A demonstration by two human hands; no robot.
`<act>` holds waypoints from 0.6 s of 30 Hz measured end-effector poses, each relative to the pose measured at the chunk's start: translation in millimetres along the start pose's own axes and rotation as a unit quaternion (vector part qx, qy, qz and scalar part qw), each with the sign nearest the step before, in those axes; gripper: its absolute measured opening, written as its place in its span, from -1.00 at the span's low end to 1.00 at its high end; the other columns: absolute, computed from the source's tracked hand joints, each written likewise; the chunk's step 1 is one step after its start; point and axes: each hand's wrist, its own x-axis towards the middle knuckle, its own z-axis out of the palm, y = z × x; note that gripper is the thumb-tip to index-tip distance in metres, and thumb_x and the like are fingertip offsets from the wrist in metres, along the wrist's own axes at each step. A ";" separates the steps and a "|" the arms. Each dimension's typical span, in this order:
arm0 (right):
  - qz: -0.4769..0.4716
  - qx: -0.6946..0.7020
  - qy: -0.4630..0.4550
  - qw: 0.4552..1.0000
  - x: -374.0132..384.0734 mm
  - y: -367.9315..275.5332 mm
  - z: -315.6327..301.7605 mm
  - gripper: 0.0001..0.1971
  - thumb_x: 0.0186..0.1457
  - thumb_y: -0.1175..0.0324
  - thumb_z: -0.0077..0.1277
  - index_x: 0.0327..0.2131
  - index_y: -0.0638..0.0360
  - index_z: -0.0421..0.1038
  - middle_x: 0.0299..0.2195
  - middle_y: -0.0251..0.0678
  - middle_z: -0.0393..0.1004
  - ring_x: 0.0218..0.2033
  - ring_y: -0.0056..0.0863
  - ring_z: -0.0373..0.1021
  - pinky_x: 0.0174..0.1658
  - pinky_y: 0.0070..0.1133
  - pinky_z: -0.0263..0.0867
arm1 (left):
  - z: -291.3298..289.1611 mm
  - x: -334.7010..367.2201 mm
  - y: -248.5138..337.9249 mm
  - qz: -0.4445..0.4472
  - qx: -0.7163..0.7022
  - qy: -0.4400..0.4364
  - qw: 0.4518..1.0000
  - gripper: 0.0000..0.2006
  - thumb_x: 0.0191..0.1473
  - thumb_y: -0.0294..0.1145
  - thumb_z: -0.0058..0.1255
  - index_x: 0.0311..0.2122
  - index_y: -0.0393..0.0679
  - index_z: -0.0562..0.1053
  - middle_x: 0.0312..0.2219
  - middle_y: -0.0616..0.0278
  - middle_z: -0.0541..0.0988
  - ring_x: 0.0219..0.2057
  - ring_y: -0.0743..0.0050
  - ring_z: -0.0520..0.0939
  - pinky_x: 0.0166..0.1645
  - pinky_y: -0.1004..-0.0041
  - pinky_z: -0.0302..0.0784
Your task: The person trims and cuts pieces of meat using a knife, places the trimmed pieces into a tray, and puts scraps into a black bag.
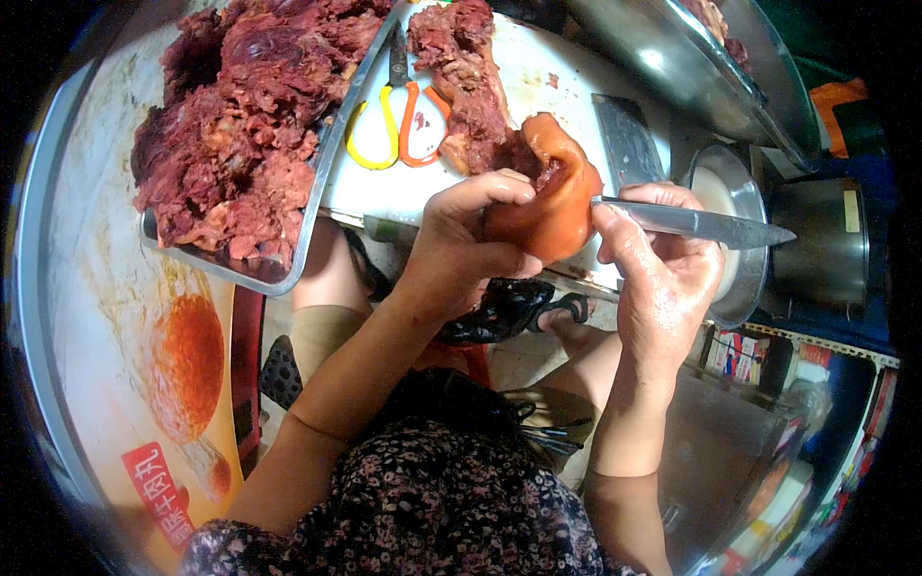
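My left hand (449, 245) grips a smooth, glossy orange-brown piece of skin-on meat (562, 216), folded over with ragged reddish flesh showing inside. Beside it, my right hand (667, 278) is closed around a knife (696, 223). Its blade points away to the right, while its other end is close to the meat's right side; whether they touch I cannot tell. Just beyond the left hand, a long strip of dark red meat (471, 82) lies on a white board (547, 62). Left of that strip rest scissors (399, 62) with yellow and orange handle loops.
A metal tray (309, 197) heaped with torn dark red meat (250, 115) stands at left. A dark flat blade (626, 139) lies at the board's right. Beyond are a large metal basin (663, 48), a metal bowl (754, 274), a pot (816, 230) and a cluttered shelf (816, 348).
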 end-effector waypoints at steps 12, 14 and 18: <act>-0.017 0.093 0.018 0.995 7.3 10.1 -19.2 -0.85 -0.03 0.60 0.21 -0.35 0.26 0.46 -0.54 -0.38 0.50 -0.61 -0.72 0.34 -0.53 -0.75 0.24 | -6.0 0.0 -3.8 0.000 -0.007 0.007 1.000 -0.39 -0.42 -0.73 0.33 -0.10 -0.19 0.46 -0.11 0.14 0.51 -0.04 0.19 0.55 0.06 0.24 0.54; -0.011 0.096 0.011 0.995 4.5 5.2 -15.7 -0.84 -0.03 0.61 0.22 -0.34 0.27 0.46 -0.53 -0.38 0.51 -0.61 -0.72 0.34 -0.53 -0.76 0.25 | -3.7 -0.4 -2.3 -0.011 -0.017 0.002 1.000 -0.39 -0.42 -0.76 0.30 -0.10 -0.20 0.46 -0.10 0.13 0.50 -0.04 0.18 0.56 0.03 0.25 0.56; -0.006 0.060 0.011 0.998 -1.4 0.6 2.4 -0.86 0.00 0.59 0.21 -0.35 0.27 0.46 -0.54 -0.42 0.49 -0.60 -0.76 0.32 -0.52 -0.78 0.22 | 9.0 -1.8 6.8 -0.024 -0.039 0.001 0.999 -0.46 -0.39 -0.90 0.12 -0.17 -0.25 0.44 -0.14 0.21 0.49 -0.09 0.37 0.56 -0.06 0.42 0.57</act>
